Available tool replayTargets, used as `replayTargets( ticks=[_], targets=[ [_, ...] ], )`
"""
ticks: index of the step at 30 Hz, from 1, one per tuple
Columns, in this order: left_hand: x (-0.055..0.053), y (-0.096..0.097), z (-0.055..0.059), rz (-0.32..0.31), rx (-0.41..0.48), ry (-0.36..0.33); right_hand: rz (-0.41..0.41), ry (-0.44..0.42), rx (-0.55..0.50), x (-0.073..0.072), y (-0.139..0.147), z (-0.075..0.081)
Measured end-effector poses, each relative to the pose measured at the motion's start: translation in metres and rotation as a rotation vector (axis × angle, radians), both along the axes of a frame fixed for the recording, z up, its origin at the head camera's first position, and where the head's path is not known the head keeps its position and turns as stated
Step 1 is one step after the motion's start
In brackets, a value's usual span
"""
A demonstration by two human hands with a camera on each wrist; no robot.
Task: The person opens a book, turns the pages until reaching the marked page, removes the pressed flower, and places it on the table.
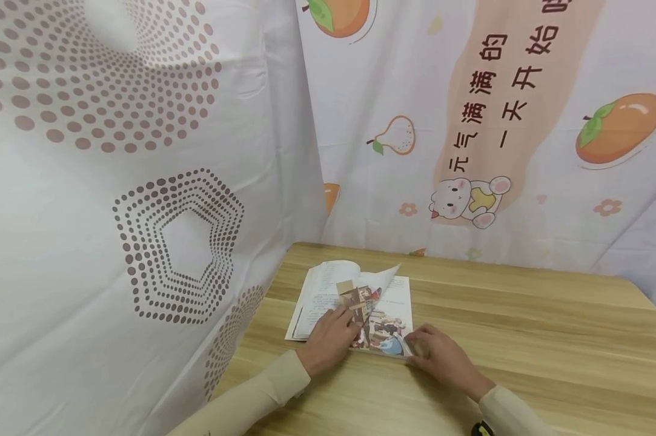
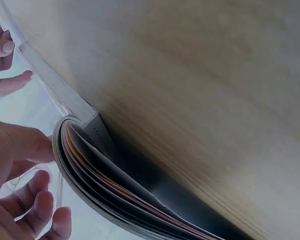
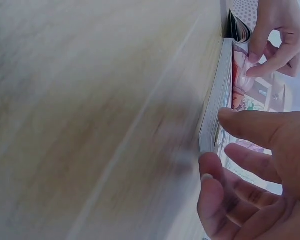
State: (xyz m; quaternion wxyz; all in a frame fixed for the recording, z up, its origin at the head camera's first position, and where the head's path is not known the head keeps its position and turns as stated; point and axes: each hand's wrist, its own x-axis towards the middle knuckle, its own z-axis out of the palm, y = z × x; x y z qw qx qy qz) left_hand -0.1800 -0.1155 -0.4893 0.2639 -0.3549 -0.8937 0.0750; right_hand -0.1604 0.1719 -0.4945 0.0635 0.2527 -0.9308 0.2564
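An open book point(image 1: 395, 290) lies on the wooden table, with printed text and a coloured illustration on its pages. One page point(image 1: 382, 278) stands partly lifted, its top corner pointing up to the right. My left hand point(image 1: 330, 339) is over the book's lower middle, thumb and forefinger pinching the lifted page near its bottom edge. Curved left-side pages point(image 2: 85, 165) bulge beside that hand in the left wrist view. At the lower right corner my right hand point(image 1: 442, 357) holds the book's edge, fingers curled about the page block point(image 3: 215, 105), where a page corner curls up.
The wooden table point(image 1: 524, 327) extends to the right of the book. A white cloth with brown dots point(image 1: 180, 242) hangs close on the left, and a fruit-printed cloth point(image 1: 382, 200) hangs behind the table.
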Motion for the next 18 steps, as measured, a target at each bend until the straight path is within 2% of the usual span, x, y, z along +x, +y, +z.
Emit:
replayTargets(
  ticks=[5,10,15,18],
  targets=[
    [-0.0007,0.0014,0.0004,0.005,-0.026,0.086,0.024,-0.025,0.056,-0.0005,0.0031,-0.0004],
    [-0.0023,0.0011,-0.0021,0.008,-0.026,0.144,0.065,0.048,0.088,0.0002,0.0043,-0.0012],
    [-0.0008,-0.0009,-0.0048,-0.029,0.003,0.128,0.079,0.086,0.089,-0.0008,0.0028,0.0006],
    [0.0014,-0.0026,-0.0055,-0.022,0.01,0.097,0.083,0.085,0.083,-0.0014,0.0013,0.0013]
  ],
)
